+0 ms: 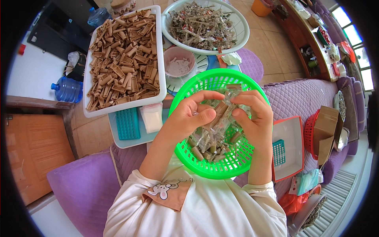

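Observation:
Over a bright green plastic basket (215, 72), both my hands are pinching a clear plastic wrapper (221, 113) with a brown strip-like piece showing in it. My left hand (193, 112) grips its left side between thumb and fingers. On the other side, my right hand (254, 114) is closed on it with thumb and fingertips. The basket seems to rest on my lap. Inside lie crumpled clear wrappers and several short brown rolled pieces (196, 153), partly covered by my hands.
At the upper left, a white tray (162, 59) is heaped with curved brown pieces. A pale green basin (245, 33) of wrapped bits stands beyond, beside a pink bowl (189, 59) of whitish powder. A red-edged box (290, 166) holding a teal rack (278, 152) sits at my right.

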A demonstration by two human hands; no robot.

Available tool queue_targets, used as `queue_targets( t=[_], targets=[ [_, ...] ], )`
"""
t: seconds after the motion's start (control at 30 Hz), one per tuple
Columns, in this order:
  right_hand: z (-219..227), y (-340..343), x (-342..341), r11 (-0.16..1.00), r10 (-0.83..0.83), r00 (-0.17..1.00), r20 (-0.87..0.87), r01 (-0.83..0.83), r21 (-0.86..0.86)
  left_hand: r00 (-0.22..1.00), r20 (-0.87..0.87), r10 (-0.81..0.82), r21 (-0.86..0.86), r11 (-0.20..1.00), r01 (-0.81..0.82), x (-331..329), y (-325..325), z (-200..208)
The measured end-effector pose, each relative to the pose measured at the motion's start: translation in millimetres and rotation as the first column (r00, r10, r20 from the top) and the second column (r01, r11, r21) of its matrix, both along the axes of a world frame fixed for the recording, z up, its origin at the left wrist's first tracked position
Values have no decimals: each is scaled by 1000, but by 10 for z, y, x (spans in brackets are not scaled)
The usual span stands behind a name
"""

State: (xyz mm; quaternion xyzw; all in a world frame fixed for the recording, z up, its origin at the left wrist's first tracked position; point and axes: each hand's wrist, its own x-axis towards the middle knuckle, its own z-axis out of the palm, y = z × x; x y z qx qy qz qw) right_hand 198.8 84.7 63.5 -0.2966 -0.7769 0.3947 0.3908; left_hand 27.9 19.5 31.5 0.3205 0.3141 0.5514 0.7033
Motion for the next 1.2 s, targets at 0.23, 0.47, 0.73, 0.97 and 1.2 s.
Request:
queue_targets(
  t=[0.23, 0.47, 0.73, 0.97, 1.2],
  targets=[
    [102, 12, -48, 996, 41, 998, -40, -44, -72, 995, 86, -46, -24, 999, 48, 43, -31, 67],
    [64, 37, 15, 989, 89, 995, -35, -93, -119, 998, 46, -47, 1, 999, 47, 16, -2, -41],
    [117, 43, 76, 945, -47, 977, -208, -24, -326, 986, 135, -96, -61, 993, 105, 27, 7, 62],
    [131, 6, 76, 917, -75, 967, -242, -29, -398, 974, 197, -111, -25, 993, 118, 54, -13, -2],
    [43, 23, 100, 956, -1, 963, -271, -79, -284, 909, 377, -177, -15, 980, 197, 29, -17, 21]
  ],
)
